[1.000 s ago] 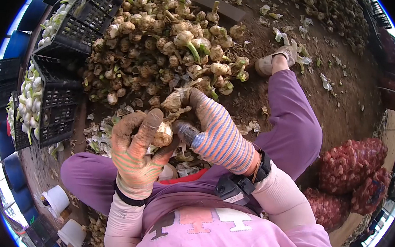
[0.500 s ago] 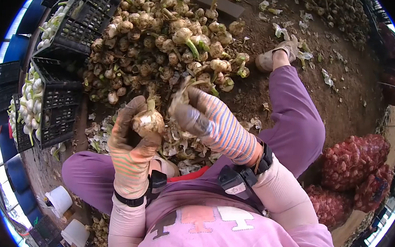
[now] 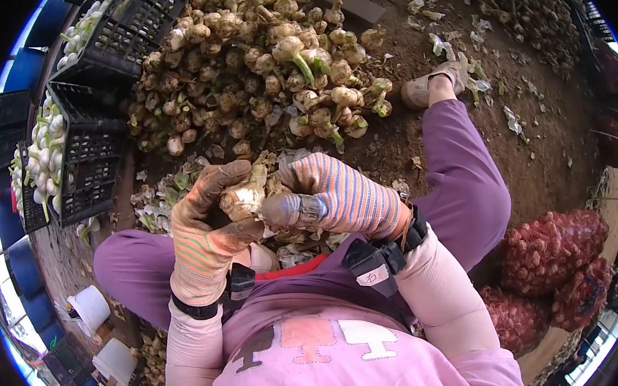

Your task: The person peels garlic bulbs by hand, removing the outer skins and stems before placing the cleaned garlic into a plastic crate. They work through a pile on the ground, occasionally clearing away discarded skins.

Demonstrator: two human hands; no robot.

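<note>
My left hand [image 3: 209, 210], in a soiled striped glove, is closed around a garlic bulb [image 3: 239, 200] with its stem pointing away from me. White shows where outer skin is off the bulb. From the right, my right hand [image 3: 316, 197], gloved too, presses its thumb against the bulb's side, with its fingers curled at the skin. Tape or a band wraps that thumb. Beyond both hands lies a big heap of unpeeled garlic bulbs [image 3: 261, 66]. Loose peeled skins [image 3: 159, 210] lie on the ground below my hands.
Black crates [image 3: 94, 154] of cleaned white garlic stand at the left. Red mesh sacks [image 3: 555, 249] sit at the right. A flat board [image 3: 346, 3] lies behind the heap, and white buckets [image 3: 89, 306] stand at lower left. My outstretched foot [image 3: 433, 87] rests right of the heap.
My right hand has come down from above, away from the heap, onto the garlic bulb. My left hand keeps hold of the bulb in nearly the same place.
</note>
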